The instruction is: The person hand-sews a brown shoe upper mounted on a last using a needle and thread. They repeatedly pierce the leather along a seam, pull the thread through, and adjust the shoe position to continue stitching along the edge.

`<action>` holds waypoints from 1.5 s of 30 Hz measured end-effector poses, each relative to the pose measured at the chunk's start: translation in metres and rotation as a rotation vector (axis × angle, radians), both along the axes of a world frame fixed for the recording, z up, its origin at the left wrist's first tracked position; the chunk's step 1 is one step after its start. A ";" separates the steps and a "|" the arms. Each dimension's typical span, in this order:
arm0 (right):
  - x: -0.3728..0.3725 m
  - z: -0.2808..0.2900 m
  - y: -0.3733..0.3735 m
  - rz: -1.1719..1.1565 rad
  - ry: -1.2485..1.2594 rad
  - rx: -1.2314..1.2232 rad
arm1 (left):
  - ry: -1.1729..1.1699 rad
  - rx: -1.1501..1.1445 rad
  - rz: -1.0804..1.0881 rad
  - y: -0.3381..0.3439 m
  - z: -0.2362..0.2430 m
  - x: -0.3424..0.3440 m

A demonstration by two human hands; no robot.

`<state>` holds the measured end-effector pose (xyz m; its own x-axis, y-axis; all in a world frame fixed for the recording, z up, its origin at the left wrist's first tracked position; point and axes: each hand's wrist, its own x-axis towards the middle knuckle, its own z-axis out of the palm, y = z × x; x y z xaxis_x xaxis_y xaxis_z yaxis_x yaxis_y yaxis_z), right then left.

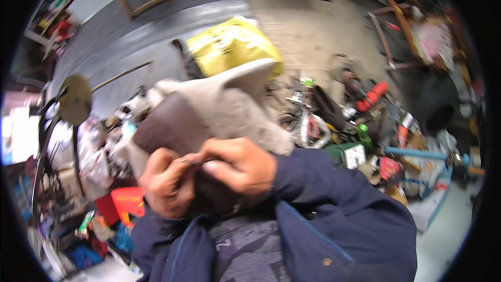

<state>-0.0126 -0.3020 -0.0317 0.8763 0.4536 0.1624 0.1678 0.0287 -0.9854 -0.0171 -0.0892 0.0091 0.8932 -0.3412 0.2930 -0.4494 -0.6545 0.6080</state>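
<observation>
Both hands are brought together over the lap, knuckles up, fingertips nearly meeting. Left hand: fingers curled in, thumb and forefinger closed, dark brown smooth leather-like sheet pinched at its near part. Right hand: same sheet gripped from the other side, fingers bent, thumb pressed toward the fingertips. No wide gap is seen in either grip. Whether a smaller part is also trapped between the fingertips cannot be told; blurred there.

Sheet location: on the lap, upper part spread flat beyond the hands, darker part seen below and between them. It is backed by a thick beige-grey cloth, which is draped over the lap in loose folds and raised into a ridge at its far edge. Navy sleeves with blue stitching are seen at the bottom.

Beyond the cloth: a bright yellow printed plastic bag, slumped on the floor, partly covered by the cloth's ridge. To the right: loose metal tools heaped, with a red-orange cylinder and a green bottle among the clutter; a light blue rod is laid farther right. To the left: a round tan disc is mounted on a stand, clear plastic bags are piled near it.
</observation>
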 end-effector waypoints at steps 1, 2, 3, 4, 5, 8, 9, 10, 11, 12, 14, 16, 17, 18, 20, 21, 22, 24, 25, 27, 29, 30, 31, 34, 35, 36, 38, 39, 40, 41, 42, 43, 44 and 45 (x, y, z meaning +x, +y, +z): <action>0.001 0.001 0.003 -0.024 -0.070 0.010 | 0.038 -0.021 0.040 -0.001 0.000 -0.002; 0.003 0.002 0.006 -0.048 -0.091 0.011 | 0.051 -0.050 0.014 -0.001 0.000 -0.001; 0.005 0.004 0.004 -0.067 -0.067 -0.067 | 0.039 -0.014 0.043 -0.003 0.001 -0.003; 0.008 0.005 0.002 -0.078 -0.042 -0.136 | 0.025 0.013 0.068 -0.005 0.002 -0.003; 0.011 0.007 0.002 -0.164 -0.068 -0.258 | 0.038 0.046 0.084 -0.005 0.004 -0.002; 0.019 0.009 -0.008 -0.132 -0.155 -0.557 | 0.060 0.061 0.111 -0.009 0.005 -0.002; 0.020 0.009 -0.011 -0.112 -0.172 -0.564 | 0.085 0.054 0.122 -0.009 0.005 -0.003; 0.020 0.010 -0.012 -0.061 -0.148 -0.601 | 0.111 0.061 0.152 -0.010 0.005 -0.004; 0.020 0.010 -0.011 -0.017 -0.141 -0.608 | 0.120 0.064 0.162 -0.009 0.005 -0.003; 0.020 0.009 -0.012 -0.007 -0.160 -0.605 | 0.156 0.016 0.174 -0.009 0.004 -0.004; 0.022 0.009 -0.008 -0.022 -0.122 -0.176 | 0.246 -0.019 0.253 -0.008 0.004 -0.005; 0.025 0.008 -0.006 0.001 0.160 0.324 | 0.261 -0.067 0.234 -0.007 0.004 -0.004; 0.030 0.006 -0.013 -0.106 0.212 0.357 | 0.252 -0.058 0.226 -0.006 0.003 -0.004; 0.028 0.005 -0.022 -0.206 0.416 0.454 | 0.241 -0.024 0.232 -0.006 0.003 -0.003; 0.034 0.004 -0.029 -0.374 0.641 0.874 | 0.242 -0.042 0.216 -0.006 0.003 -0.003; 0.034 0.004 -0.034 -0.358 0.653 0.893 | 0.233 -0.034 0.216 -0.007 0.003 -0.003; 0.034 0.003 -0.027 -0.372 0.497 0.796 | 0.233 0.001 0.243 -0.007 0.003 -0.003; 0.030 0.002 -0.007 -0.458 0.263 0.485 | 0.226 -0.028 0.223 -0.008 0.002 -0.003; 0.027 -0.001 -0.002 -0.481 0.024 0.274 | 0.229 -0.026 0.231 -0.008 0.002 -0.004; 0.020 -0.006 0.008 -0.424 -0.234 -0.071 | 0.223 -0.018 0.237 -0.008 0.002 -0.004; 0.013 -0.011 0.012 -0.329 -0.199 -0.248 | 0.227 0.018 0.270 -0.008 0.002 -0.004; 0.013 -0.014 0.009 -0.270 -0.140 -0.317 | 0.199 -0.006 0.239 -0.008 0.001 -0.005; 0.013 -0.016 0.004 -0.206 -0.094 -0.377 | 0.190 -0.004 0.242 -0.007 0.001 -0.005; 0.010 -0.015 -0.014 -0.195 -0.095 -0.364 | 0.177 -0.013 0.246 -0.005 -0.001 -0.005; 0.009 -0.013 -0.019 -0.224 -0.119 -0.301 | 0.195 0.011 0.269 -0.004 -0.001 -0.005; 0.008 -0.011 -0.022 -0.254 -0.144 -0.236 | 0.194 -0.065 0.220 -0.003 -0.002 -0.004; 0.007 -0.005 -0.023 -0.253 0.008 -0.078 | 0.230 -0.156 0.169 -0.001 -0.003 -0.002; 0.007 -0.003 -0.020 -0.215 0.126 0.040 | 0.202 -0.162 0.162 0.000 -0.004 -0.001; 0.008 0.000 -0.017 -0.181 0.219 0.159 | 0.173 -0.166 0.154 0.000 -0.005 0.000; 0.012 0.001 -0.011 -0.075 0.326 0.363 | 0.145 -0.168 0.148 0.001 -0.006 0.000; 0.015 0.003 -0.007 0.012 0.375 0.428 | 0.178 -0.247 0.158 0.003 -0.006 0.001; 0.018 0.003 -0.003 0.100 0.423 0.493 | 0.211 -0.327 0.169 0.005 -0.007 0.001; 0.021 0.003 -0.001 0.186 0.483 0.541 | 0.241 -0.406 0.183 0.008 -0.008 0.002; 0.023 0.003 0.000 0.197 0.382 0.504 | 0.317 -0.603 0.195 0.011 -0.010 0.000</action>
<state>0.0104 -0.3021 -0.0289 0.8226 0.5613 0.0911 -0.2464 0.4962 -0.8325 -0.0169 -0.0781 -0.0006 0.9950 -0.0268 0.0966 -0.1001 -0.2129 0.9719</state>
